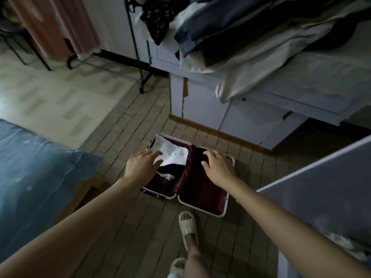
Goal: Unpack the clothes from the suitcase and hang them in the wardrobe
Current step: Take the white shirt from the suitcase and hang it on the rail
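Note:
A small suitcase [202,206] lies open on the tiled floor, lined in dark red. Its left half holds a white garment [173,152] on top of a black one [170,168]. The right half looks dark, and its contents are hard to make out. My left hand [141,164] reaches over the left half with fingers spread, fingertips at the edge of the white garment. Above the right half hovers my right hand [217,167], fingers relaxed and slightly bent, holding nothing.
A white cabinet [230,115] piled with clothes [251,33] stands behind the suitcase. An open door panel [321,197] is at the right. A blue bed cover [34,175] fills the left. A black clothes rack [138,57] stands at the back. My slippered feet [187,225] are just before the suitcase.

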